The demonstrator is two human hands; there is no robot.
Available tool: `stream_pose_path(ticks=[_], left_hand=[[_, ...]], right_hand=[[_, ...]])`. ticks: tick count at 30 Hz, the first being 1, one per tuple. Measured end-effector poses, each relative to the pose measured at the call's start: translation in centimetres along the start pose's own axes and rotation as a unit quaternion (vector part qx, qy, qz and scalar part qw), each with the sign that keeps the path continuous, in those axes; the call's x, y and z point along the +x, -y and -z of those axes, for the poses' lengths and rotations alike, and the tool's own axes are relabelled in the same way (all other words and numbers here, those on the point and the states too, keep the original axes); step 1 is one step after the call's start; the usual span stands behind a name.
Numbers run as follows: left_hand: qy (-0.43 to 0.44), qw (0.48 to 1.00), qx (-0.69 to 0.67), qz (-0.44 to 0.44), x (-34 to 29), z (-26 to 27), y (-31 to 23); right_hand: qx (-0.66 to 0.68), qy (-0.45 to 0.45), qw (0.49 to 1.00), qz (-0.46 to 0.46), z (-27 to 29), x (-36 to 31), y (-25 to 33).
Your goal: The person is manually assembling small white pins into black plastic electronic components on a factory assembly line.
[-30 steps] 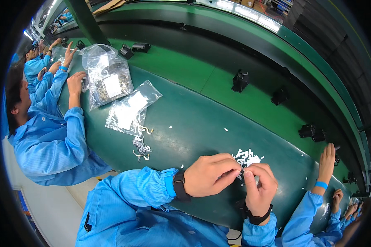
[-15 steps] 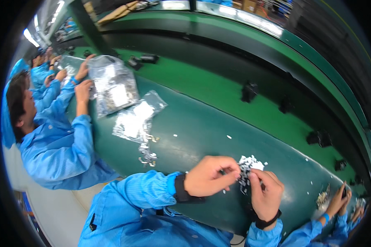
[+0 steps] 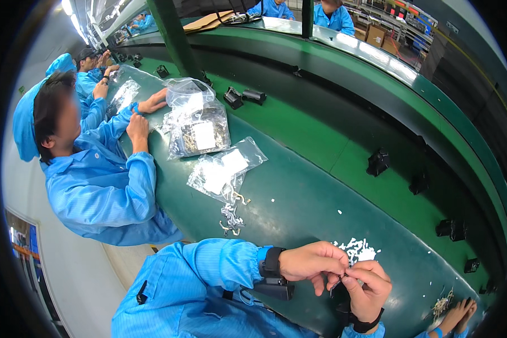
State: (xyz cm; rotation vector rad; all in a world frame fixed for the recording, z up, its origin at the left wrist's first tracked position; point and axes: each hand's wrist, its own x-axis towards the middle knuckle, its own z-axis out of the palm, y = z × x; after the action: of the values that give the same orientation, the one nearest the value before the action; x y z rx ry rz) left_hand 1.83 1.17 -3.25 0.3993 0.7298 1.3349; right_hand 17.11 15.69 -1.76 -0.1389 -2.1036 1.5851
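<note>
My left hand (image 3: pixel 316 263) and my right hand (image 3: pixel 369 286) meet over the green bench, fingertips pinched together. Between them is a small dark part (image 3: pixel 336 286), mostly covered by the fingers, so its kind does not show. Just beyond the fingers lies a pile of small white pieces (image 3: pixel 359 249). A black block-shaped thing (image 3: pixel 275 289) sits below my left wrist, close to my body. To the left, small white and metallic parts (image 3: pixel 231 219) lie loose by the mouth of a clear plastic bag (image 3: pixel 222 173).
A fuller clear bag of small parts (image 3: pixel 200 135) stands farther left, near a co-worker's hands (image 3: pixel 143 115). Beyond the bench runs a green conveyor belt (image 3: pixel 327 149) carrying black housings (image 3: pixel 378 162). Another person's hands (image 3: pixel 461 315) are at the right, beside thin loose parts (image 3: pixel 442 304).
The view has shifted, so the bench things appear farther right. My hands have come together, nearer my body and off the white pile, with fingertips meeting at the small dark part.
</note>
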Motion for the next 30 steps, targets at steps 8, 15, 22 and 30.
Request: stream_pose_path(ticks=[8,15,22,30], left_hand=[[-0.037,0.999,0.004,-0.015,0.8,-0.4,0.3],[-0.059,0.996,-0.012,-0.064,0.9,0.6,-0.9],[-0.115,0.983,-0.057,-0.129,0.9,2.1,-2.7],[-0.210,0.897,-0.230,-0.314,2.3,8.8,-3.7]], right_hand=[[0.151,-0.148,0.974,-0.076,1.6,-0.2,-1.2],[0.144,-0.104,0.976,-0.122,0.7,3.4,3.1],[0.217,-0.067,0.966,-0.123,-4.7,6.9,4.0],[0.506,-0.155,0.832,-0.166,-12.5,11.1,-1.9]])
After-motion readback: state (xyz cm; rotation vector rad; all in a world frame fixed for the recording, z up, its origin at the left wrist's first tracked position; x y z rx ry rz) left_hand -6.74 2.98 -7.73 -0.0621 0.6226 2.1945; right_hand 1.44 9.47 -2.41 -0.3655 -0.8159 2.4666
